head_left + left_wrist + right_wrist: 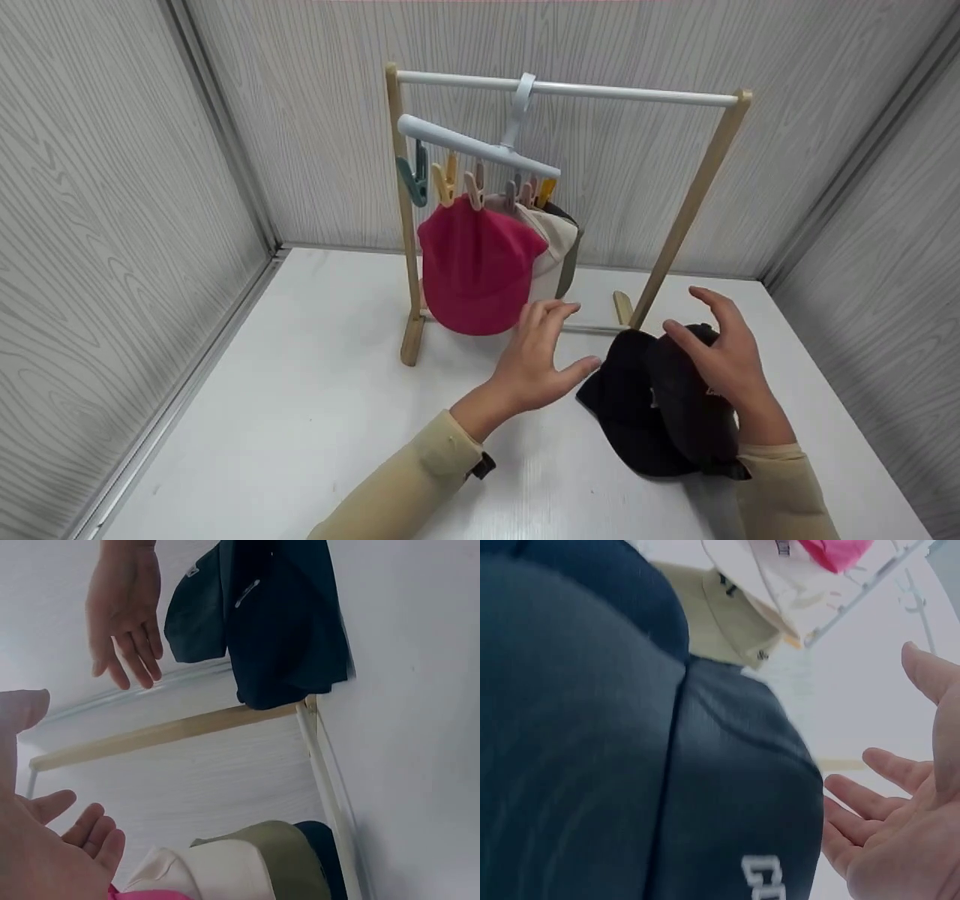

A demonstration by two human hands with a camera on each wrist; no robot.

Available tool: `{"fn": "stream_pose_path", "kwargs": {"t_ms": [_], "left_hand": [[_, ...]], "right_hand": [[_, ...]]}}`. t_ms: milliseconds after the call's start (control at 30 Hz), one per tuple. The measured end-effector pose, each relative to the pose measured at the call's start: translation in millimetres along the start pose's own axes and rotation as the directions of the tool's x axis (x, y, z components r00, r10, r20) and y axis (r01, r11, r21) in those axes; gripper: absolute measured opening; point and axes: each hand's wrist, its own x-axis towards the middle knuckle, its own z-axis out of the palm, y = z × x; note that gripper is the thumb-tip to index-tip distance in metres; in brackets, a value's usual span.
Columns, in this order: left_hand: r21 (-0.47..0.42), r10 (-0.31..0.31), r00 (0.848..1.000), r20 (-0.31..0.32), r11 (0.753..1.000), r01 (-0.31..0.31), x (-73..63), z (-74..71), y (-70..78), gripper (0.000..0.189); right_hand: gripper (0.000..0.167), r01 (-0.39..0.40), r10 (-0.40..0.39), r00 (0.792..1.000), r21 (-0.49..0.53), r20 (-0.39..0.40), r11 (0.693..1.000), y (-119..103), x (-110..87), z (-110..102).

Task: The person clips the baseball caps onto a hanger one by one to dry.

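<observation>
My left hand is held over the table, its fingers spread loosely and nothing in them. Just behind it in the head view hangs a pink cap, clipped to a white hanger. A cream cap and an olive cap hang beyond the pink one. At the right, a black cap and a dark grey cap lie overlapping on the table. My right hand is beside the grey cap, covering part of it, its fingers relaxed and not gripping; the right wrist view shows its fingertips right at the cap's edge.
The hanger hooks onto the white bar of a wooden rack standing on the white table. Several coloured clothespins, including a teal one, line the hanger. Wood-patterned walls enclose the table at the left, back and right.
</observation>
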Motion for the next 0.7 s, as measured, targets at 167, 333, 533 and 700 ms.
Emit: {"fn": "stream_pose_path", "kwargs": {"t_ms": [167,333,533,700], "left_hand": [[-0.035,-0.019,0.999,0.04,0.999,0.021,1.9,10.5,3.5,0.075],[-0.05,-0.039,0.997,0.068,0.998,0.043,6.3,20.0,9.7,0.075],[-0.06,-0.071,0.99,0.121,0.995,0.078,12.6,34.1,15.0,0.076],[-0.05,-0.077,0.986,0.149,0.995,0.086,17.3,45.9,16.6,0.077]], "right_hand": [[0.074,-0.074,0.073,0.997,0.021,0.014,0.997,11.3,0.0,-12.0],[0.076,-0.106,0.106,0.994,0.004,0.025,0.994,22.4,0.6,-20.5],[0.078,-0.128,0.129,0.991,-0.014,0.035,0.992,33.8,1.4,-27.5],[0.078,-0.14,0.141,0.989,-0.015,0.051,0.99,43.6,2.1,-31.8]]}}
